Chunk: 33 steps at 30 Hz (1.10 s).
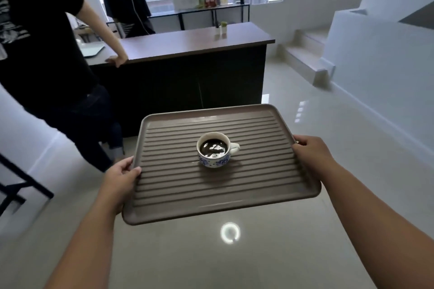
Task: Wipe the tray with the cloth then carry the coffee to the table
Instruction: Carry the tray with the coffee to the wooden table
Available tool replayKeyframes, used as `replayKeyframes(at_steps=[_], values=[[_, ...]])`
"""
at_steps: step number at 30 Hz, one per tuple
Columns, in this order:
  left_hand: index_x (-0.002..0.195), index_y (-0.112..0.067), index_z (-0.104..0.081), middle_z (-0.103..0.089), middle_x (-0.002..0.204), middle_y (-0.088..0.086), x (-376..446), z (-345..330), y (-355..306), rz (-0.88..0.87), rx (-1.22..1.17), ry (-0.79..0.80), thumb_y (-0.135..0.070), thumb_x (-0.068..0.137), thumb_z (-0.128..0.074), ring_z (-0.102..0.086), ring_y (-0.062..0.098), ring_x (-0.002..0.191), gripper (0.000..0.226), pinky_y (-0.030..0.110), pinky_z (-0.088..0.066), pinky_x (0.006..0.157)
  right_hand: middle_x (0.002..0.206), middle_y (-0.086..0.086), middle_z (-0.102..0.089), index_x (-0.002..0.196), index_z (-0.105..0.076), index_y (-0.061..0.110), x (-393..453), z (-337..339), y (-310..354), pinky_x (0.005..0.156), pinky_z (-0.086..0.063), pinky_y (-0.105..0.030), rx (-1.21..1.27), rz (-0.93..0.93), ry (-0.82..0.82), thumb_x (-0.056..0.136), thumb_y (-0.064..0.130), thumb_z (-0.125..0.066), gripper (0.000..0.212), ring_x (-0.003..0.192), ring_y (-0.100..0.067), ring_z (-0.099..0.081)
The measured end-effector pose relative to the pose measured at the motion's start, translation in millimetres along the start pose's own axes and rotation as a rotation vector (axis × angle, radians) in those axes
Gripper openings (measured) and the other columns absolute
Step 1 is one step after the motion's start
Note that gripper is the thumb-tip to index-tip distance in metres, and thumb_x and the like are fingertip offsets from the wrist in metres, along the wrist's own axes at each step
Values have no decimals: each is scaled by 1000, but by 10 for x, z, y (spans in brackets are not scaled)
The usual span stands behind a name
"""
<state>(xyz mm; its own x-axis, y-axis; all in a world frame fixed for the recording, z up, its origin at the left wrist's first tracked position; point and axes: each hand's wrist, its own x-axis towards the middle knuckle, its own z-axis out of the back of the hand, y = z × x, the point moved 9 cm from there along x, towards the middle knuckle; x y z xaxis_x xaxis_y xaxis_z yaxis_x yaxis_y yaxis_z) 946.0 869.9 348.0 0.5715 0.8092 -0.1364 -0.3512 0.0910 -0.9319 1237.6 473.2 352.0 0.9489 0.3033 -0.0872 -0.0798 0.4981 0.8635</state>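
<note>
A grey-brown ribbed tray (187, 197) is held level in the air above the shiny floor. My left hand (121, 177) grips its left edge with the thumb on top. My right hand (310, 152) grips its right edge. A white cup with blue flowers (215, 151), full of dark coffee, stands upright near the tray's middle, handle pointing right. No cloth is in view.
A brown-topped counter with a black front (187, 42) stands ahead. A person in black (47, 54) leans a hand on its left end, close to my left. Another person stands behind it. White steps (305, 54) rise at the right. A black frame (21, 183) is at far left.
</note>
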Motion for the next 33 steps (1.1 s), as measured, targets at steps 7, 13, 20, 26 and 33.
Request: replayKeyframes(at_steps=[7,13,20,26,33], values=[[133,-12,-54,-66,116,12,1226,-928,-518,-17,-18,60,-3,94,-54,-64,27,99,40,39,-51,89,77,11,-70,95,-72,28,1375,211,119,77,-51,-29,84,8,-41,81,16,-59,23,78,-9,-65],[133,-9,-54,-65,114,12,2132,-1667,-973,16,-85,21,-2,94,-54,-63,22,91,40,34,-48,84,82,5,-76,103,-74,26,2773,409,256,81,-56,-33,48,21,-15,78,18,-58,30,81,-14,-70],[124,-7,-60,-68,100,11,3262,-2333,-1499,37,-139,-22,-4,94,-54,-64,24,86,31,33,-50,77,88,10,-75,105,-72,29,4254,469,582,86,-55,-39,47,34,-33,79,22,-57,31,87,-15,-69],[114,-13,-65,-70,94,11,4559,-2845,-1797,15,-169,-16,-8,94,-55,-64,24,80,23,32,-52,72,101,6,-73,111,-71,24,5607,266,736,92,-54,-40,104,12,-44,78,18,-55,37,93,-15,-68],[104,-20,-69,-72,94,5,6103,-3153,-2219,-32,-53,-14,-7,93,-55,-67,26,89,22,44,-51,92,105,2,-73,114,-70,20,7050,-131,1074,88,-54,-36,122,-17,-50,81,19,-58,35,93,-17,-67]])
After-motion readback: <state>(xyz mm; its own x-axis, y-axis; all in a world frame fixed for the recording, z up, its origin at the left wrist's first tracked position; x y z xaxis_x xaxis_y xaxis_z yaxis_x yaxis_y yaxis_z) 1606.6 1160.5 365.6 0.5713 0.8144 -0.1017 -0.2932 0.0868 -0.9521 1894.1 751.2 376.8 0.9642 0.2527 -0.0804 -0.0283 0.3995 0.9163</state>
